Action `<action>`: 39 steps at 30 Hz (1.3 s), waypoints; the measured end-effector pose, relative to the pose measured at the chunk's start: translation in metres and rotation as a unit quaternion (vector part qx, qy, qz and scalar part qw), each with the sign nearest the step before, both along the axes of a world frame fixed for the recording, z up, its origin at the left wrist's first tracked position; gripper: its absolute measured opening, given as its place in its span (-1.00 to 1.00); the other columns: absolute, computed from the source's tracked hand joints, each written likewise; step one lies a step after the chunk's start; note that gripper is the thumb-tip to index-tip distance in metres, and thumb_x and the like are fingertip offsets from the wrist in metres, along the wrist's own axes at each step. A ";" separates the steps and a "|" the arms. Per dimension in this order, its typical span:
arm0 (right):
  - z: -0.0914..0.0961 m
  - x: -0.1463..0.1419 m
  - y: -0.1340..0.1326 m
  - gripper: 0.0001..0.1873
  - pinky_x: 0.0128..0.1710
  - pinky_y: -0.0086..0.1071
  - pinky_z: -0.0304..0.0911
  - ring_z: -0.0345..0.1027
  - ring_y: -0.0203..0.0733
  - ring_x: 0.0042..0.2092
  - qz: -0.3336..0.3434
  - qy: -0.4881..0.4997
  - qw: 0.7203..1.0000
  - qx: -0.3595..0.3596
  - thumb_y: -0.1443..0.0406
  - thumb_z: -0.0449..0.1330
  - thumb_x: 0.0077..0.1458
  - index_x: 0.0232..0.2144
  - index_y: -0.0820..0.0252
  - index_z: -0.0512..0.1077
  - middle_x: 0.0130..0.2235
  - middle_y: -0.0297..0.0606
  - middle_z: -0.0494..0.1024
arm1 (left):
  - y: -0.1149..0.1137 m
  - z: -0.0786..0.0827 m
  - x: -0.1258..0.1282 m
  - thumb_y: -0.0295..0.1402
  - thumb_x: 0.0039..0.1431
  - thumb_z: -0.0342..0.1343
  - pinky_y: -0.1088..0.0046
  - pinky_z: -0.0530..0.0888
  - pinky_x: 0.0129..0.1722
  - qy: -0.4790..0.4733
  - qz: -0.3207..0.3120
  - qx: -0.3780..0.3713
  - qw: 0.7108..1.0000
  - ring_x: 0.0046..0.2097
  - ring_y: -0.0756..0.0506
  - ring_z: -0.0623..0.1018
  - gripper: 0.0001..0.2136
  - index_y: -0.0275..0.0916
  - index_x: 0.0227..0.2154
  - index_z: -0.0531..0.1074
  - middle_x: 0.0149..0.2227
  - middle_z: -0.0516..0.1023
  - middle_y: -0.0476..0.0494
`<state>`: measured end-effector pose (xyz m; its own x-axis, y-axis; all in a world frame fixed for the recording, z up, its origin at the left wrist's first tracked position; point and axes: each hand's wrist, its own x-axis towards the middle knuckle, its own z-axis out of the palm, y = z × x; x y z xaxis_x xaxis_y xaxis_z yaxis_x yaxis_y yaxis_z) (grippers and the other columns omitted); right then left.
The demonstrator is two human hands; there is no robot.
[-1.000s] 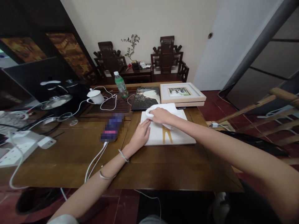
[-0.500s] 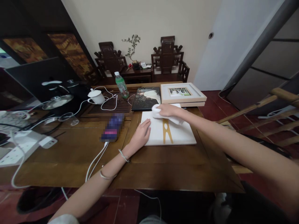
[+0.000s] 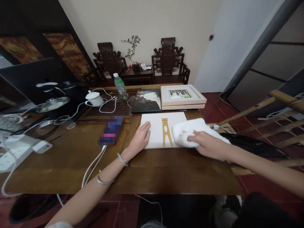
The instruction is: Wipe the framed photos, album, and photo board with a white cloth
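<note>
Head view: left hand [image 3: 140, 139] lay flat, fingers together, on the left edge of a white board [image 3: 155, 128] on the tabletop [image 3: 166, 172]; right hand [image 3: 209, 145], fingers curled, clutched a white cloth [image 3: 187, 130] over the board's right edge.

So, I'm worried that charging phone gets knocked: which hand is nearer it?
Left. The left hand rests on the white board's edge just right of the phone; the right hand is far beyond, on the white cloth.
</note>
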<state>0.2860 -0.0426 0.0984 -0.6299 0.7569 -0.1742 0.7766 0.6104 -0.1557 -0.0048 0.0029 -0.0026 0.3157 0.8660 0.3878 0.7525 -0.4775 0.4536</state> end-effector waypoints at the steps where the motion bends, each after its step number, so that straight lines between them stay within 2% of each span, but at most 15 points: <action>1: 0.002 0.000 -0.011 -0.61 -0.15 -0.28 0.15 0.33 -0.04 -0.13 0.010 0.005 1.000 -0.012 0.58 -0.05 -0.24 -0.37 0.15 0.37 -0.26 -0.16 0.48 | 0.000 0.000 0.000 -0.42 0.23 -0.14 0.01 0.22 0.18 0.000 0.000 0.000 1.000 0.20 -0.22 0.28 -0.65 -0.34 0.04 0.32 0.14 0.32 -0.36; 3: 0.004 -0.001 -0.022 -0.60 -0.15 -0.28 0.15 0.32 -0.03 -0.10 0.021 0.010 0.999 -0.027 0.58 -0.04 -0.27 -0.39 0.13 0.37 -0.21 -0.17 0.47 | 0.000 0.000 0.000 -0.41 0.23 -0.13 0.02 0.22 0.18 -0.002 0.001 0.002 1.000 0.20 -0.22 0.28 -0.65 -0.33 0.04 0.32 0.14 0.33 -0.35; 6: 0.004 -0.001 -0.013 -0.61 -0.25 -0.30 0.15 0.33 -0.05 -0.22 0.010 -0.006 1.000 -0.024 0.57 -0.03 -0.24 -0.37 0.13 0.38 -0.31 -0.16 0.46 | 0.000 -0.001 0.000 -0.41 0.22 -0.13 0.01 0.21 0.18 -0.006 0.001 0.001 1.000 0.20 -0.22 0.29 -0.65 -0.33 0.04 0.32 0.14 0.33 -0.35; 8: 0.002 -0.002 0.007 -0.62 -0.29 -0.32 0.14 0.32 -0.05 -0.27 0.005 -0.016 1.000 -0.004 0.54 -0.03 -0.20 -0.33 0.17 0.39 -0.36 -0.15 0.44 | 0.000 -0.001 0.000 -0.41 0.22 -0.13 0.01 0.21 0.18 -0.009 0.001 0.001 1.000 0.19 -0.22 0.29 -0.65 -0.33 0.04 0.32 0.14 0.33 -0.35; 15: -0.004 -0.016 0.089 -0.61 -0.26 -0.33 0.13 0.31 -0.08 -0.27 0.021 -0.012 0.997 0.067 0.50 -0.04 -0.12 -0.21 0.30 0.39 -0.33 -0.09 0.47 | -0.001 0.001 0.000 -0.42 0.23 -0.13 0.00 0.21 0.18 -0.010 -0.002 -0.004 1.000 0.19 -0.23 0.29 -0.65 -0.36 0.03 0.33 0.14 0.33 -0.37; 19: -0.007 -0.023 0.109 -0.59 -0.25 -0.32 0.13 0.31 -0.07 -0.24 0.007 -0.005 0.996 0.087 0.50 -0.05 -0.11 -0.19 0.31 0.39 -0.29 -0.08 0.49 | -0.001 0.001 0.000 -0.42 0.23 -0.13 0.01 0.22 0.18 -0.012 -0.003 -0.002 1.000 0.19 -0.22 0.29 -0.66 -0.34 0.03 0.33 0.14 0.33 -0.36; 23: -0.011 -0.021 0.093 -0.59 -0.23 -0.30 0.15 0.33 -0.07 -0.24 0.015 0.008 0.997 0.082 0.51 -0.05 -0.13 -0.20 0.30 0.40 -0.31 -0.08 0.50 | 0.000 0.000 -0.001 -0.42 0.23 -0.12 0.04 0.21 0.19 -0.013 -0.008 0.005 1.000 0.20 -0.20 0.29 -0.66 -0.29 0.03 0.33 0.14 0.33 -0.31; 25: -0.013 -0.018 0.071 -0.60 -0.22 -0.27 0.17 0.34 -0.05 -0.22 0.009 0.011 0.997 0.071 0.52 -0.05 -0.14 -0.22 0.29 0.40 -0.31 -0.08 0.49 | 0.000 0.000 -0.001 -0.42 0.23 -0.13 0.04 0.20 0.19 -0.010 -0.008 0.001 1.000 0.20 -0.21 0.28 -0.66 -0.31 0.03 0.33 0.14 0.33 -0.32; 27: -0.015 -0.014 0.043 -0.59 -0.15 -0.22 0.18 0.34 0.00 -0.12 0.004 0.018 0.998 0.055 0.54 -0.05 -0.18 -0.25 0.26 0.40 -0.24 -0.07 0.50 | 0.000 0.001 0.000 -0.43 0.23 -0.13 0.04 0.19 0.19 -0.004 -0.006 -0.007 1.000 0.21 -0.21 0.27 -0.66 -0.35 0.04 0.32 0.14 0.32 -0.34; 30: -0.015 -0.007 0.001 -0.56 0.05 -0.13 0.07 0.16 0.03 0.14 0.023 0.054 0.998 0.024 0.58 -0.06 -0.25 -0.30 0.20 0.38 -0.02 -0.11 0.44 | -0.001 0.002 0.000 -0.43 0.23 -0.14 0.04 0.19 0.19 0.010 -0.002 -0.012 1.000 0.21 -0.21 0.27 -0.65 -0.38 0.04 0.32 0.15 0.31 -0.36; 33: -0.012 -0.003 -0.028 -0.49 0.16 -0.10 -0.07 0.01 -0.03 0.23 0.044 0.081 0.996 -0.005 0.59 -0.08 -0.28 -0.26 0.17 0.37 0.07 -0.16 0.38 | -0.001 0.002 0.001 -0.43 0.24 -0.15 0.04 0.20 0.19 0.019 0.000 -0.008 1.000 0.21 -0.22 0.27 -0.65 -0.39 0.04 0.31 0.15 0.31 -0.37; 36: -0.009 -0.002 -0.033 -0.52 0.12 -0.13 0.01 0.11 -0.02 0.17 0.048 0.070 0.996 -0.013 0.58 -0.07 -0.29 -0.29 0.17 0.37 0.02 -0.14 0.41 | -0.001 0.001 0.001 -0.43 0.24 -0.15 0.02 0.21 0.18 0.019 0.000 -0.003 1.000 0.20 -0.22 0.27 -0.65 -0.40 0.04 0.31 0.15 0.32 -0.37; 39: -0.010 -0.004 -0.016 -0.60 -0.07 -0.22 0.18 0.32 -0.01 -0.03 0.029 0.041 0.999 0.007 0.56 -0.06 -0.26 -0.36 0.19 0.37 -0.16 -0.11 0.49 | 0.000 0.000 0.000 -0.43 0.23 -0.14 0.02 0.23 0.17 0.014 -0.001 0.005 1.000 0.20 -0.22 0.29 -0.66 -0.37 0.03 0.32 0.14 0.32 -0.36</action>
